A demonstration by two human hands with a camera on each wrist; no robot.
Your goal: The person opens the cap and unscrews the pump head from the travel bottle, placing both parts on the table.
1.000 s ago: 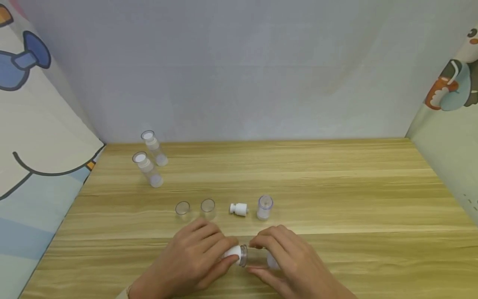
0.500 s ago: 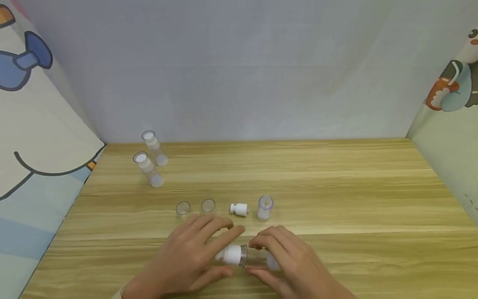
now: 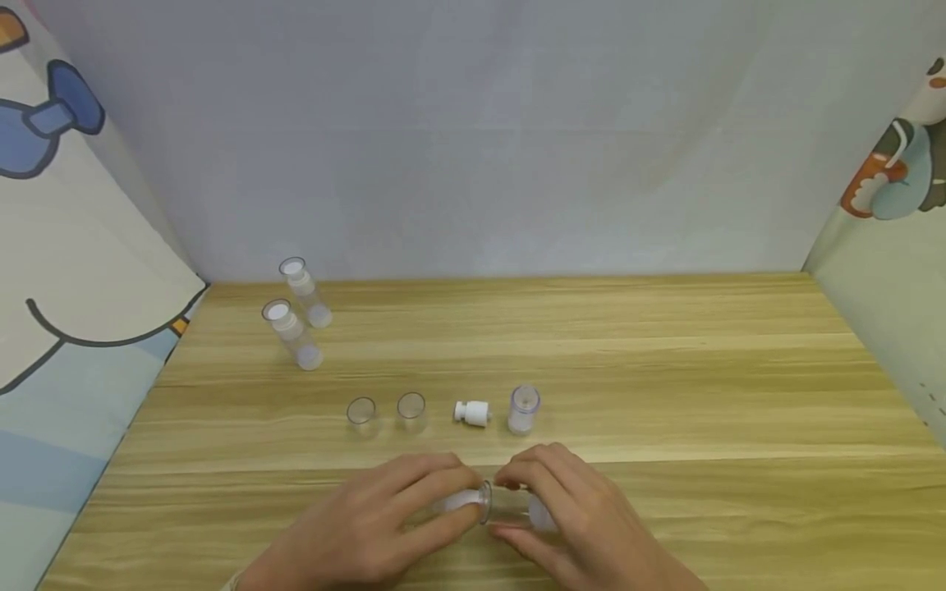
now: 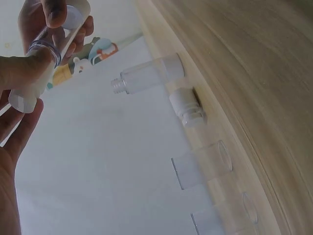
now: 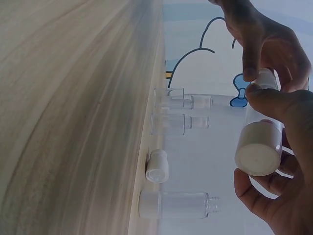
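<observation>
In the head view a clear bottle (image 3: 508, 507) with a white base is held on its side above the near part of the table. My right hand (image 3: 584, 517) grips its body near the base. On the neck sits a white pump top (image 3: 462, 499), which my left hand (image 3: 377, 521) pinches between thumb and fingers, partly hiding it. The left wrist view shows the thumb lying by the clear collar at the joint, with the pump top's end (image 4: 23, 100) below. The bottle's white base (image 5: 258, 149) faces the right wrist camera.
Beyond the hands stand two clear caps (image 3: 361, 412) and an open-necked clear bottle (image 3: 522, 413). Between them lies a loose white pump top (image 3: 473, 414). Two capped bottles (image 3: 294, 336) stand at the back left. A pale cloth wall (image 3: 502, 164) borders the table's far edge.
Half a second ago my left fingers were spread off the pump top; now they pinch it again, closer to the neck. My right hand has stayed on the bottle.
</observation>
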